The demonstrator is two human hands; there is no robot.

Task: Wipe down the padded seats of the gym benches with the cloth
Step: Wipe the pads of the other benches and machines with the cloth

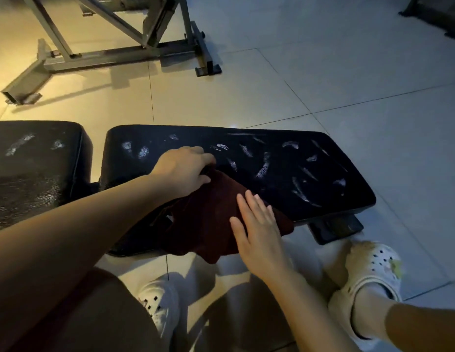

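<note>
Two hands, left hand (184, 168) and right hand (259, 229), on one cloth (208, 214).

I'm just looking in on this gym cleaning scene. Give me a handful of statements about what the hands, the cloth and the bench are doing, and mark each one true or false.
1. The left hand grips the dark red cloth. True.
2. The right hand is clenched in a fist. False: it lies flat on the cloth with straight fingers.
3. The cloth lies on the floor. False: it lies on the black padded seat, hanging over its near edge.
4. The seat shows whitish smears to the right of the hands. True.
5. The person wears black boots. False: pale clogs.
</note>
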